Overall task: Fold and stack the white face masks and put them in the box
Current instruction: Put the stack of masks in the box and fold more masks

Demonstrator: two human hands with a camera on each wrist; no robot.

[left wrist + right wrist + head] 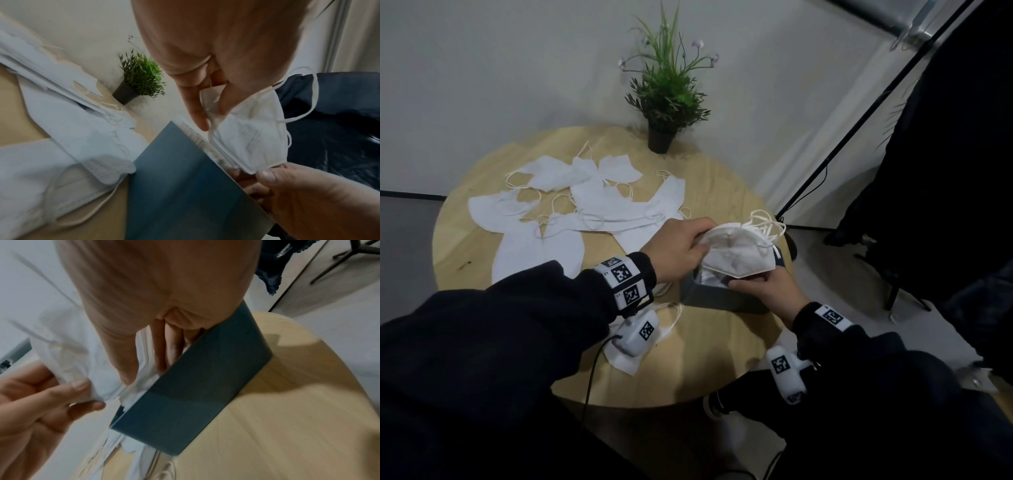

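From the head view, the left hand (pixel 681 245) pinches the folded mask (pixel 736 253) over the dark box (pixel 722 298) at the counter's (pixel 705 370) four o'clock edge, while unfolded masks (pixel 592 202) wait toward eleven. From the left wrist, the mask hangs by one corner, probably to drop in edgewise. From the right wrist, the right hand (pixel 164 331) curls over the box's rim, steadying it; its fingertips seem tucked inside.
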